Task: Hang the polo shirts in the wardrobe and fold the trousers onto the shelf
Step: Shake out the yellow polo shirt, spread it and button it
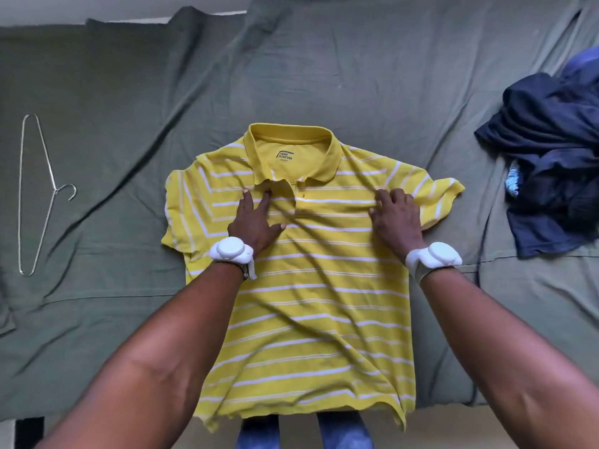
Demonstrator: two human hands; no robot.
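We see the yellow polo shirt with white stripes (311,286) spread flat, front up, on the bed covered in a wrinkled grey-green sheet (129,303), collar away from us, hem hanging over the near edge. Our left hand (254,222) rests flat on the chest just left of the button placket, fingers (264,202) straight and spread apart, tips touching the collar's lower edge. Our right hand (397,218) presses on the shirt near its right shoulder, fingers loosely bent on the fabric; we cannot tell if they pinch any cloth. Each wrist carries a white band, left (230,251) and right (434,259). Well left of the left fingers lies a thin silver wire hanger (34,196), flat on the sheet. Well right of the right fingers sits a crumpled pile of dark navy clothes (554,163).
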